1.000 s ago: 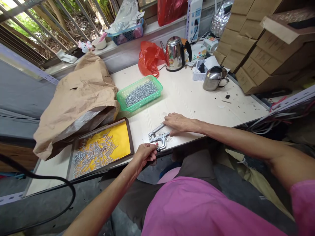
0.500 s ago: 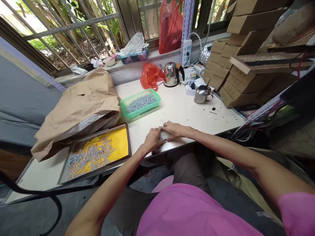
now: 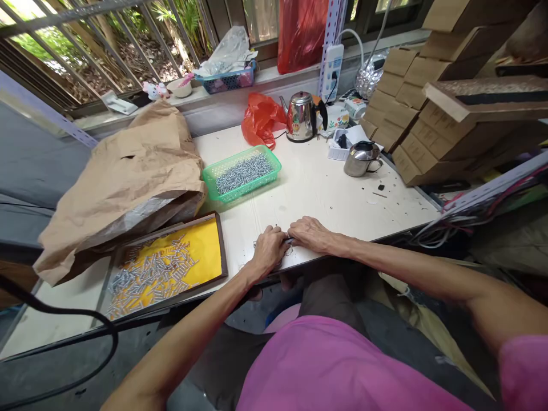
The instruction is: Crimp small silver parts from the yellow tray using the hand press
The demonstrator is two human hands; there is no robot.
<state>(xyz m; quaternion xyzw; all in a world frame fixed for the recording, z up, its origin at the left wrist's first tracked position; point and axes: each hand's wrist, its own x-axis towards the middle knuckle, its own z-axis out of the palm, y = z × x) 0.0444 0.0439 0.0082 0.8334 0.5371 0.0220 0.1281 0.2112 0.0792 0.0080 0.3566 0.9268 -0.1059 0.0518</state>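
At the front edge of the white table, my left hand (image 3: 270,249) is closed with its fingers curled. My right hand (image 3: 311,234) is just beside it, its fingers bent and pressed together. A small dark, metallic-looking piece (image 3: 289,240) shows between the fingertips of both hands; most of it is covered, so its kind is unclear. To the left of my hands lies a shallow brown-edged tray (image 3: 223,245) with a yellow lining and many small metal pins. Beyond my hands stands a green plastic basket (image 3: 240,194) filled with small silvery metal pieces.
A large brown paper bag (image 3: 141,154) lies at the left. Behind are a red plastic bag (image 3: 261,119), a steel kettle (image 3: 300,119) and a small steel pot (image 3: 359,160). Cardboard boxes (image 3: 440,125) are stacked at the right. Dark crumbs dot the table's right side.
The view has shifted slightly. The pale flat piece that showed between my hands is no longer visible; a thin dark piece shows there now. My hands stay close together at the table edge.
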